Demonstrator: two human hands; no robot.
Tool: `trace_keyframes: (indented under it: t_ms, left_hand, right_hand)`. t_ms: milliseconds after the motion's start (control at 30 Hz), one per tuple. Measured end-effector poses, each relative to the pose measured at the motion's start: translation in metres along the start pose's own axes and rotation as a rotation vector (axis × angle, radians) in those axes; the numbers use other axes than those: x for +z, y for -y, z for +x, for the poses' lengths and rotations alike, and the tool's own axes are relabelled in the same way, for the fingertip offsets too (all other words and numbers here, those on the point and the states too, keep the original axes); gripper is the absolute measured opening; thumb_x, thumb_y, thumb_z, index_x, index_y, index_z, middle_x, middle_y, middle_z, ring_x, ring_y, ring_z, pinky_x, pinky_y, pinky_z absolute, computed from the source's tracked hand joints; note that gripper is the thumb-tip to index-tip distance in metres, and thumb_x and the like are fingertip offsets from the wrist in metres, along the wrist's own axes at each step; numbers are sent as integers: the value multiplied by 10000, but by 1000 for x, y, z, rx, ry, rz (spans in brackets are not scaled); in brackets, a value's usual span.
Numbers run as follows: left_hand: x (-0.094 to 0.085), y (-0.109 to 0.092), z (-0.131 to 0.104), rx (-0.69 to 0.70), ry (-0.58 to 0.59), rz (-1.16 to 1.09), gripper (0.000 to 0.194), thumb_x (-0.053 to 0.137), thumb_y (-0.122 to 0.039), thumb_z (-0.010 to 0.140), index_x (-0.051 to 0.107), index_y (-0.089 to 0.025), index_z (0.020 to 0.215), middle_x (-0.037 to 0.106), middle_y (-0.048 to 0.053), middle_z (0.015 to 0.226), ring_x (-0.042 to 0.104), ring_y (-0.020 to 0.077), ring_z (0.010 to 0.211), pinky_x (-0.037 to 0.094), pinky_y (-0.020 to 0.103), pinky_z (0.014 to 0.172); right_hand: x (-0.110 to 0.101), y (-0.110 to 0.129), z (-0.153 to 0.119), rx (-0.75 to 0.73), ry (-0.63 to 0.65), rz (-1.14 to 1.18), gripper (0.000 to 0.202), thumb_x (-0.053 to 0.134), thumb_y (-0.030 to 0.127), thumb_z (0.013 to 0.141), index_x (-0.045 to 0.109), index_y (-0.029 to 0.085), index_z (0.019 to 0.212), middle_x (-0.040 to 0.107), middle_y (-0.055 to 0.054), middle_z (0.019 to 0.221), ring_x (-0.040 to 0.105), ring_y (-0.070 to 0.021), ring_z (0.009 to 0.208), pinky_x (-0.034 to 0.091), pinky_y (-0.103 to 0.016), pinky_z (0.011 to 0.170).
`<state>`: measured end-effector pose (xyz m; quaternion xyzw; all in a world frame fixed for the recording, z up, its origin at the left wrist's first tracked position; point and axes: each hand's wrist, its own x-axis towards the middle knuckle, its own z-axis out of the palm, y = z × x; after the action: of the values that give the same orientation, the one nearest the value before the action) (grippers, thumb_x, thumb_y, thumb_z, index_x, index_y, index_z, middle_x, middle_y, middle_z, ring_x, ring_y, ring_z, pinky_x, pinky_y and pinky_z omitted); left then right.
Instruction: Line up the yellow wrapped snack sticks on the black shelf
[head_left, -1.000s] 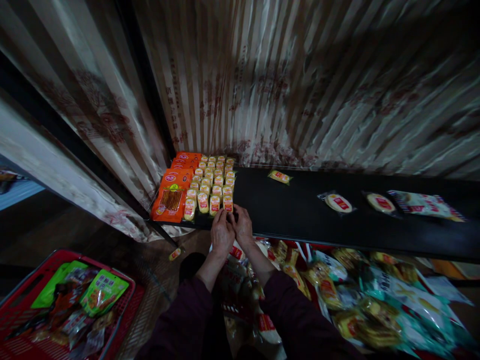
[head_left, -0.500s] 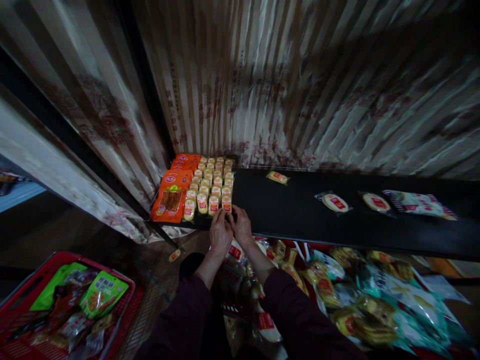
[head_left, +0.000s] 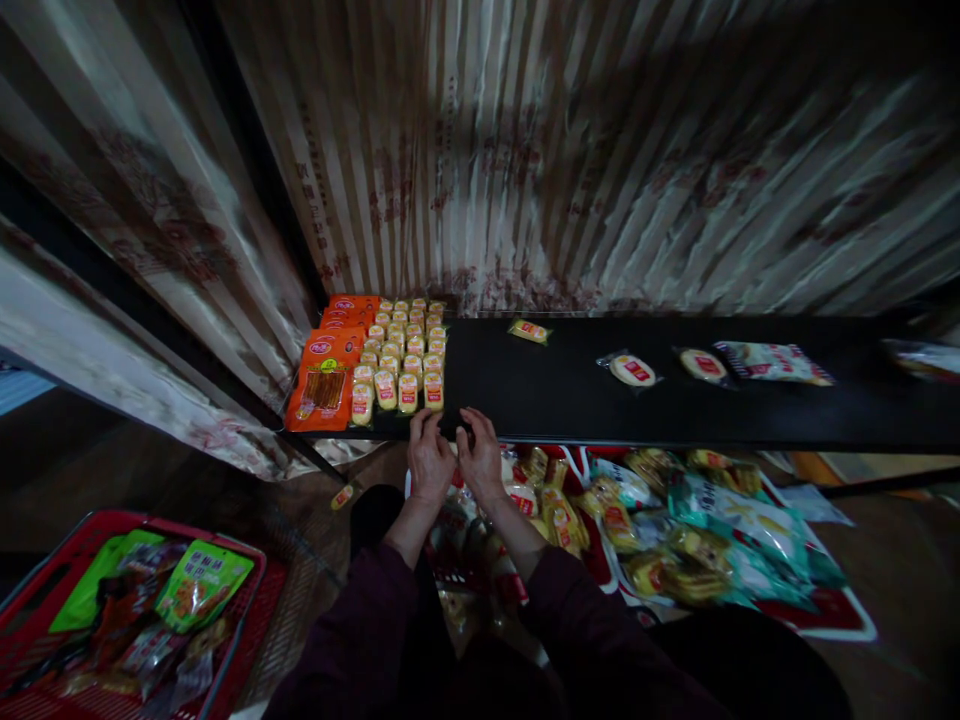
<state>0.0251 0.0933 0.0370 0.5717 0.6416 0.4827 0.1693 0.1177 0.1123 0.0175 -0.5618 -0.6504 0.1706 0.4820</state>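
Observation:
My left hand (head_left: 431, 460) is at the front edge of the black shelf (head_left: 540, 395), its fingertips just below the nearest small packaged cakes (head_left: 408, 392). These yellow-wrapped cakes stand in neat rows with red-and-white labels facing up. Close beside it, my right hand (head_left: 480, 460) rests its fingertips on the shelf edge. Both hands have fingers loosely bent and apart, and no item shows in either. Left of the cakes lie overlapping orange snack packs (head_left: 324, 385), the front one with a window showing brown sticks.
On the shelf lie a single cake (head_left: 530, 331), two round wrapped pastries (head_left: 632, 370) and a striped packet (head_left: 774, 362). Below are bagged snacks (head_left: 720, 530) in a red container. A red basket (head_left: 259, 600) of packets stands at the left, and a small wrapped cake (head_left: 342, 497) lies on the floor.
My hands have come away from the front right cake, back towards the shelf edge, and moved slightly apart. The view has shifted right, bringing another packet into sight at the far right.

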Motion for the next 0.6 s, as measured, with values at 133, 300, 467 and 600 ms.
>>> trace_keyframes:
  t_ms: [133,300,467,600]
  left_hand:
    - [6,-13,-31,37,73,32,353,401,-48,777,614,-163,1035,575,93,1136,553,179,1052,466,346,941]
    - [19,-24,-64,8,167,-7,309,417,-35,770,639,-170,938,610,76,1048,567,166,1004,460,344,948]
    - [33,-23,-91,-15,337,12,307,424,-34,761,641,-158,939,608,81,1068,563,165,1034,453,328,963]
    - [39,-20,-116,28,403,105,334,417,-59,776,633,-148,1014,595,99,1135,542,181,1083,428,348,997]
  right_hand:
    - [-20,-6,-28,28,-14,1,329,381,235,857,586,161,1103,588,-125,1144,528,-204,1085,441,-420,950]
    - [-46,-21,-55,43,-12,-22,331,391,198,828,611,183,1075,619,-103,1101,551,-205,1043,441,-435,945]
    - [-72,-37,-73,73,-12,-133,334,404,184,807,616,140,1062,597,-127,1133,533,-214,1074,433,-433,959]
    - [-92,-46,-87,99,-76,-226,336,390,205,820,608,149,1070,588,-118,1148,508,-225,1103,409,-448,982]
